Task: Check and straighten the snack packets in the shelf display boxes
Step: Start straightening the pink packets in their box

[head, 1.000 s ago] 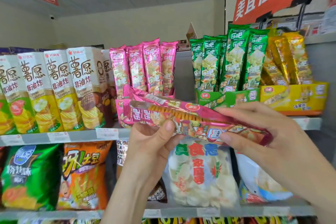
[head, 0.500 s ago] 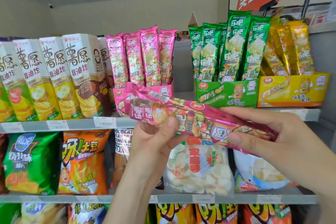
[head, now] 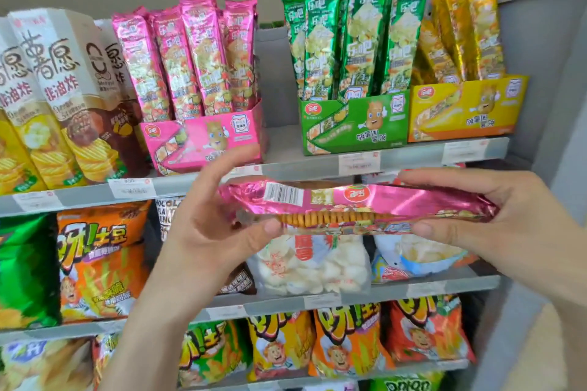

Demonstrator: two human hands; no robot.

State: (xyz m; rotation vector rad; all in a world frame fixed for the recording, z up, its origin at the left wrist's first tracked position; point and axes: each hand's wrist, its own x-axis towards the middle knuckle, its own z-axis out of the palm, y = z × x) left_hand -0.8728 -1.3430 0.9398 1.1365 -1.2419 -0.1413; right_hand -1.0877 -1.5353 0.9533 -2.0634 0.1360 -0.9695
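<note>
Both hands hold one pink packet (head: 365, 203) in front of the shelves. The left hand (head: 203, 232) pinches its left end between thumb and curled fingers, and the right hand (head: 495, 232) pinches its right end the same way. Its long axis runs left to right, nearly level, with the barcode toward the left end and a clear strip showing a row of round biscuits along the lower edge. Fingers cover both tips of the packet, and its small print is too blurred to read. It hangs just below and right of the pink display box (head: 203, 140), whose lower front edge is partly hidden by the left hand's index finger, and it hides the top of a white snack bag (head: 311, 267) one shelf down. Upright pink packets (head: 190, 57) fill that box. A bare stretch of shelf (head: 279, 143) separates it from the green display box (head: 352, 124), which touches the yellow display box (head: 467, 111) near the unit's right wall.
</note>
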